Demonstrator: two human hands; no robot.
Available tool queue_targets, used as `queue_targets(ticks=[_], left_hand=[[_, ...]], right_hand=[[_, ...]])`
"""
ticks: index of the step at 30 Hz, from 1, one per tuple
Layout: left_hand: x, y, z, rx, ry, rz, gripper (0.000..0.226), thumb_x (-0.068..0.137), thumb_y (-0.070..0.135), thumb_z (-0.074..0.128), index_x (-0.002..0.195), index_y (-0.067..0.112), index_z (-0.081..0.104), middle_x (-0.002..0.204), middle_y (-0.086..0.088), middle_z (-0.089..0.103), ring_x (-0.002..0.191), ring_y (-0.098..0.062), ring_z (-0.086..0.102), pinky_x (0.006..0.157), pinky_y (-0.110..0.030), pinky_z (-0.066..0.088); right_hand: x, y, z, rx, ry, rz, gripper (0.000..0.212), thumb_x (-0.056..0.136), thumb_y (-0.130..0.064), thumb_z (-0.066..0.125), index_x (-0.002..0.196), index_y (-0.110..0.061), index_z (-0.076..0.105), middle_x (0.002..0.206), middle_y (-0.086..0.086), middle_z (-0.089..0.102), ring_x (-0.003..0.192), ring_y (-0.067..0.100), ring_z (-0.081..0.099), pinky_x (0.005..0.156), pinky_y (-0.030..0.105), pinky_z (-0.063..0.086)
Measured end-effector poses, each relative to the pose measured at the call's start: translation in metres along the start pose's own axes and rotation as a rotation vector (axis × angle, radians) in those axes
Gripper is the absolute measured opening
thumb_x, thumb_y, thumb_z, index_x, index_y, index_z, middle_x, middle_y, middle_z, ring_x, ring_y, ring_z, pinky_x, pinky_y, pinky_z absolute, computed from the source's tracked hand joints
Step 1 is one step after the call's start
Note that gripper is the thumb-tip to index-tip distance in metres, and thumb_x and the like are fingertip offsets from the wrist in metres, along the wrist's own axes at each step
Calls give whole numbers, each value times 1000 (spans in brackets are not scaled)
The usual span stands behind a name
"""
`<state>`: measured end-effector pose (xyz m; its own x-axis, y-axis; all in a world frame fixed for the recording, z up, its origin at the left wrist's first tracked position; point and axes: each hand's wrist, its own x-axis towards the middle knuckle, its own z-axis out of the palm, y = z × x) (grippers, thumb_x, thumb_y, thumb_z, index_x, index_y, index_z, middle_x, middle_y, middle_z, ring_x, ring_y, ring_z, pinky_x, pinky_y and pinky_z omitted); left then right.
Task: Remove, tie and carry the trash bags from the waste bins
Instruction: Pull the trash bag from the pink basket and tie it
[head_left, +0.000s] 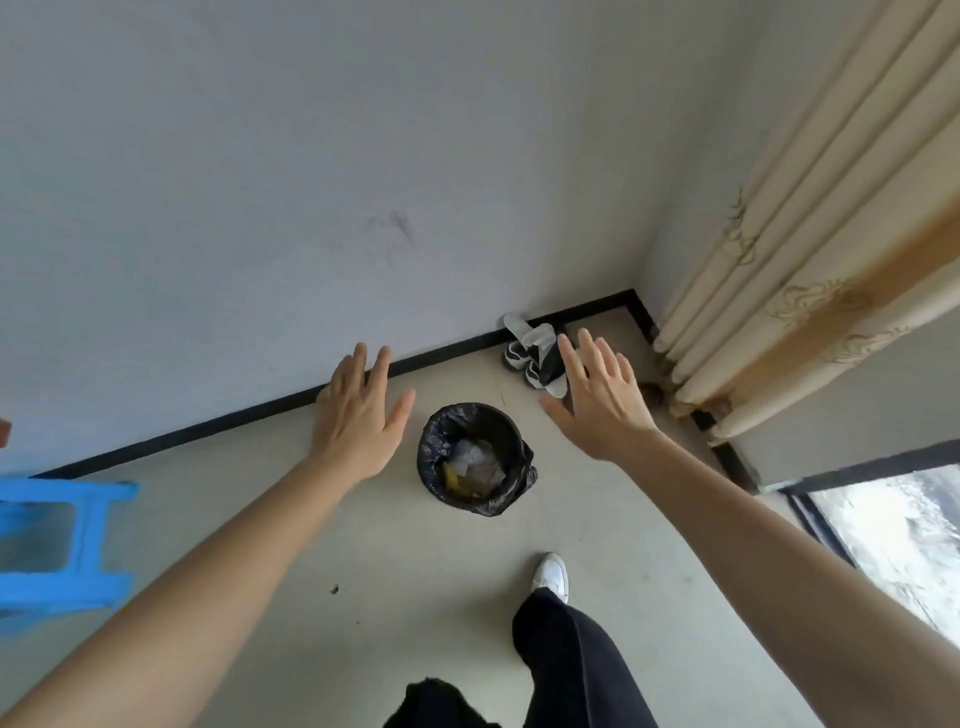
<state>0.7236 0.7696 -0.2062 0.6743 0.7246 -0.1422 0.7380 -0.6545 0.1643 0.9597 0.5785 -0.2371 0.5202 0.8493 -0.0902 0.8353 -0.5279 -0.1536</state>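
Note:
A small round waste bin (475, 460) stands on the pale floor near the wall, lined with a black trash bag (441, 426) folded over its rim. Paper scraps and yellowish rubbish lie inside. My left hand (358, 415) is stretched out with straight, spread fingers, above and left of the bin, touching nothing. My right hand (602, 400) reaches out the same way, above and right of the bin, also empty. Both hands are well clear of the bag.
Shoes and slippers (535, 353) lie in the corner behind the bin. A beige curtain (789, 249) hangs at the right, with a floor-level window (898, 535) below it. A blue plastic stool (57, 540) stands at the left. My leg and white shoe (551, 574) are in front of the bin.

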Motion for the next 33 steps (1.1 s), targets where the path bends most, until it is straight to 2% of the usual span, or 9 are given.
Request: queue_targets(ticks=[10,17,20,24,27,28,30,31,33], left_hand=[[103,-25,106,-38,-254,-69,66,103,52,27,157,16,19,165,-16,15,151,-36,15,114,-58,27],[155,-74,230,-286,-295,-211,60,105,47,31,156,15,25,163,-12,25,149,-33,21,117,-51,24],[169,-107,322,-456,-334,-390,61,105,45,33,154,9,29,159,-16,33,147,-33,27,120,-45,21],[179,-153,454,-589,-444,-700,65,102,49,29,144,1,40,149,-23,43,137,-41,40,114,-50,30],[183,-170,526,-793,-450,-1012,62,104,50,30,153,14,30,159,-7,32,143,-30,35,114,-47,32],[184,-174,545,-886,-441,-1101,62,102,54,32,153,19,31,158,-4,34,141,-27,37,111,-46,36],[187,-184,578,-1099,-464,-1184,64,97,63,37,149,26,40,152,-1,46,135,-22,46,107,-48,42],[189,-188,592,-1229,-484,-1187,63,94,66,40,144,27,48,144,-1,56,129,-20,54,105,-48,45],[193,-190,609,-1474,-546,-1123,60,93,67,44,131,25,62,126,-1,70,114,-21,67,98,-43,53]], right_hand=[[93,28,120,-33,-288,-37,80,96,-65,33,157,-17,10,163,15,17,148,35,19,120,52,15],[109,26,244,180,-392,224,79,97,-62,33,158,-19,7,164,13,16,150,31,15,121,47,15],[111,21,327,359,-444,415,82,96,-64,36,158,-22,3,164,10,16,149,29,18,119,47,19],[109,17,437,695,-409,741,96,89,-68,50,158,-22,0,162,9,20,148,27,24,118,47,26],[99,18,510,958,-340,916,116,73,-79,61,157,-21,6,157,5,35,143,21,37,117,48,32],[95,19,531,1028,-317,953,112,70,-80,63,155,-21,19,151,1,45,137,19,45,114,49,37],[87,18,567,1162,-287,977,76,79,-71,64,136,-24,50,127,-4,67,116,15,64,101,49,50],[86,16,582,1201,-275,978,58,85,-66,61,127,-27,58,117,-5,72,107,14,68,95,48,55],[87,8,602,1172,-207,985,47,90,-64,54,120,-30,63,109,-7,73,102,13,70,91,45,57]])
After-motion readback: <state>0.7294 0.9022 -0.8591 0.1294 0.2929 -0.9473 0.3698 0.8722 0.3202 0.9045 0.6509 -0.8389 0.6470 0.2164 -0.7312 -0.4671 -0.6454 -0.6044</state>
